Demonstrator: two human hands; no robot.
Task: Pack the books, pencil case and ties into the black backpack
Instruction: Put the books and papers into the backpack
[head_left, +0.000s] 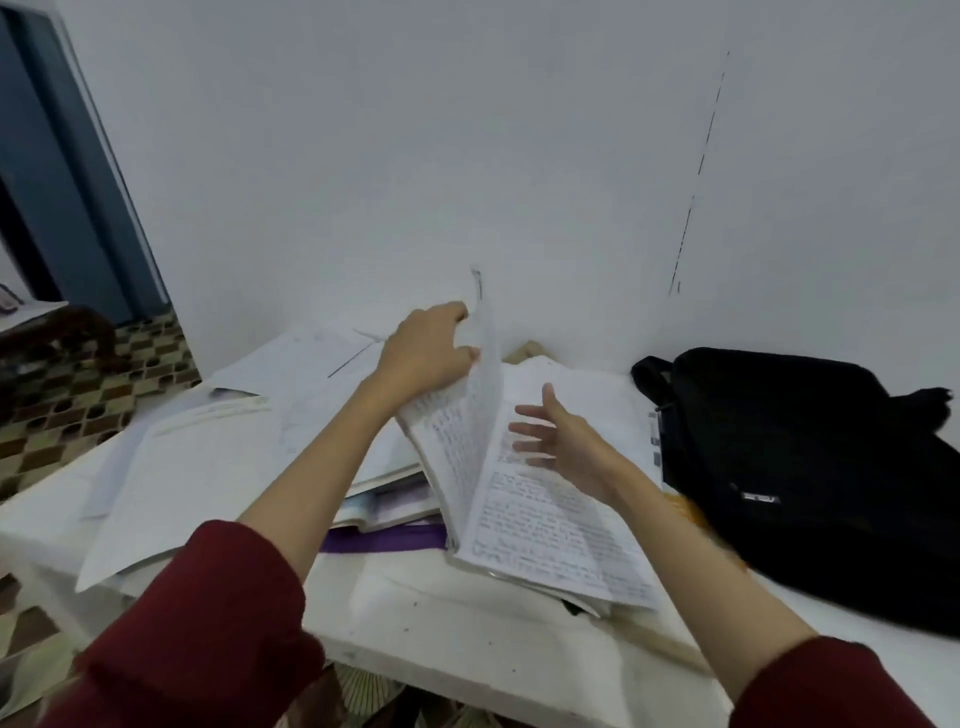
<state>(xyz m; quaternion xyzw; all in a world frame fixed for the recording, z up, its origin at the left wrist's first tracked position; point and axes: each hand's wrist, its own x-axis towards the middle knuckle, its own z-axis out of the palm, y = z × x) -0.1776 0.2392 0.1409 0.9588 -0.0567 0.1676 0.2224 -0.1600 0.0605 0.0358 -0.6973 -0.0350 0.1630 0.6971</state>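
Observation:
An open notebook (550, 525) with handwritten pages lies in the middle of the white table (467, 623). My left hand (431, 348) grips a raised sheaf of its left pages near their top edge, and they stand almost upright. My right hand (561, 441) hovers open over the right page, fingers spread. The black backpack (800, 467) lies on its side at the table's right end, close to the notebook. A purple strip (384, 540), perhaps a tie, pokes out from under the books. No pencil case is visible.
Loose white papers and more books (218, 457) cover the table's left half, some overhanging its edge. A white wall stands right behind the table. Patterned floor tiles (78, 405) and a dark wooden chair (62, 332) lie to the left, beside a blue door frame.

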